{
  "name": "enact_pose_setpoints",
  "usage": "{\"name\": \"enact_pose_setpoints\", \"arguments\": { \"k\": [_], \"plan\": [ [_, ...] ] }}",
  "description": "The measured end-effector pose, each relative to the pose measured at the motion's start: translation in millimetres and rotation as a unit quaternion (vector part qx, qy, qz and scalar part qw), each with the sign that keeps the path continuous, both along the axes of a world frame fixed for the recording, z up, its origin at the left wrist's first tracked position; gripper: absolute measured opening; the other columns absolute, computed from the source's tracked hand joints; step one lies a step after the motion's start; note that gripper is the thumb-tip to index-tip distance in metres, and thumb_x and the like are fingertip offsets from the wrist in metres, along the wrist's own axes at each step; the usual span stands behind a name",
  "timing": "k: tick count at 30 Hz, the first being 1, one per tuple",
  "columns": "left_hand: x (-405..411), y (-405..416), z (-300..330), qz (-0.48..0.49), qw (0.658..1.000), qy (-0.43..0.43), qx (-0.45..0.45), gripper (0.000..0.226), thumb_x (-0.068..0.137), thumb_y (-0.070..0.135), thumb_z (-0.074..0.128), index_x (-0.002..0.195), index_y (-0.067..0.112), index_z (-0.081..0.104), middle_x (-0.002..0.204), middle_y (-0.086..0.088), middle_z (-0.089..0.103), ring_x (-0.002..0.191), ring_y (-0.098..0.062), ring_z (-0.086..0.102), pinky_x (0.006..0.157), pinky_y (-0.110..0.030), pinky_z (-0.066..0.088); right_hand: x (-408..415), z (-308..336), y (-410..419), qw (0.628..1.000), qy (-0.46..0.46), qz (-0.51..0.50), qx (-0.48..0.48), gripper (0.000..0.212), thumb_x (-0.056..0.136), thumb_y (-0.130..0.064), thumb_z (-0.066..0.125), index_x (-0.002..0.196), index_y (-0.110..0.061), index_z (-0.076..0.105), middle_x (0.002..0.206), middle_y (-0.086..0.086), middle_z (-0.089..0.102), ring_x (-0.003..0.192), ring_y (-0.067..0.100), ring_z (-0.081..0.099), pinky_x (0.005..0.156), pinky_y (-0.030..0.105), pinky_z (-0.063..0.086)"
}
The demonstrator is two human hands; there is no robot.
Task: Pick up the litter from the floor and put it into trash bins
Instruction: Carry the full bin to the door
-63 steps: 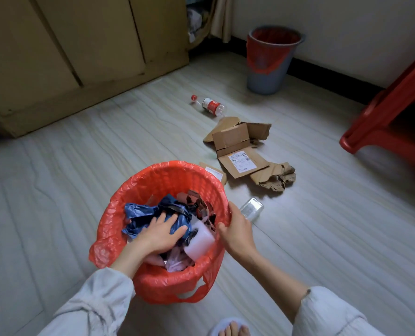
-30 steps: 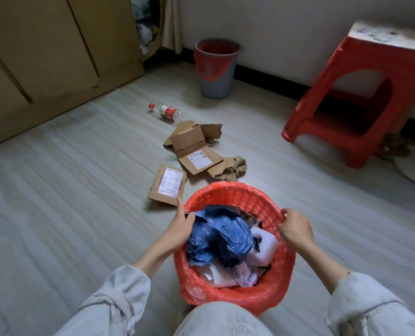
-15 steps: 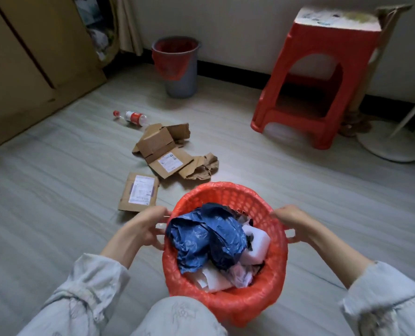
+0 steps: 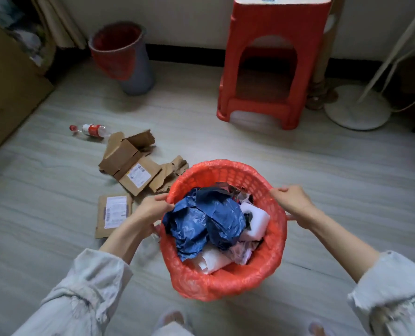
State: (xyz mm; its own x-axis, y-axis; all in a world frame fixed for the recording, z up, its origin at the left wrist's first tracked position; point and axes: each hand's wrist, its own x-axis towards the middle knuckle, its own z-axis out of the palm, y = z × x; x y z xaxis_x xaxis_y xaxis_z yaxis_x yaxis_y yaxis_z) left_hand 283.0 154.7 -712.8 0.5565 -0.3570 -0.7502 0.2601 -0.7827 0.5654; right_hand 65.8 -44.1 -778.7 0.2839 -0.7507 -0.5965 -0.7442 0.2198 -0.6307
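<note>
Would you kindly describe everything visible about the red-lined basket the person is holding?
The basket is round, with lattice walls that look plastic, lined with a thin red bag folded over its rim. It stands upright, close in front of the person, heaped with crumpled blue plastic, white foam and paper scraps. The left hand grips its left rim and the right hand its right rim.
</note>
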Motion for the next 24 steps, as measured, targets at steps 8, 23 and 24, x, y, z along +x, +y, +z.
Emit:
{"name": "enact_pose_setpoints", "arguments": {
  "k": [8,23,24],
  "plan": [
    [-47.3,-60.8,192.6,-0.052,0.998,0.011,-0.033,0.026,0.089,0.008,0.043,0.098,0.017,0.066,0.092,-0.007,0.066,0.076,-0.017,0.059,0.063,-0.033,0.05,-65.4,199.3,-44.1,0.996,-0.018,-0.08,-0.035,0.031,0.081,-0.032,0.053,0.085,-0.007,0.07,0.064,0.001,0.056,0.069,0.019,0.048,0.064,0.028,0.042],
    [-259.2,-182.0,494.4,-0.218,0.972,0.0,-0.088,0.027,0.088,0.009,0.044,0.103,0.017,0.065,0.091,-0.006,0.058,0.083,-0.018,0.05,0.066,-0.029,0.044,-332.8,497.5,-59.1,0.959,-0.033,-0.276,-0.061,0.03,0.07,-0.037,0.053,0.065,-0.011,0.066,0.048,-0.002,0.047,0.056,0.02,0.043,0.052,0.028,0.033],
    [-285.4,-193.6,498.8,-0.231,0.968,-0.002,-0.097,0.028,0.087,0.009,0.044,0.104,0.016,0.066,0.089,-0.005,0.056,0.082,-0.018,0.048,0.065,-0.028,0.042,-361.5,504.1,-58.1,0.952,-0.033,-0.296,-0.068,0.029,0.072,-0.035,0.053,0.055,-0.014,0.062,0.046,-0.002,0.046,0.055,0.02,0.042,0.05,0.027,0.031]
  ]
}}
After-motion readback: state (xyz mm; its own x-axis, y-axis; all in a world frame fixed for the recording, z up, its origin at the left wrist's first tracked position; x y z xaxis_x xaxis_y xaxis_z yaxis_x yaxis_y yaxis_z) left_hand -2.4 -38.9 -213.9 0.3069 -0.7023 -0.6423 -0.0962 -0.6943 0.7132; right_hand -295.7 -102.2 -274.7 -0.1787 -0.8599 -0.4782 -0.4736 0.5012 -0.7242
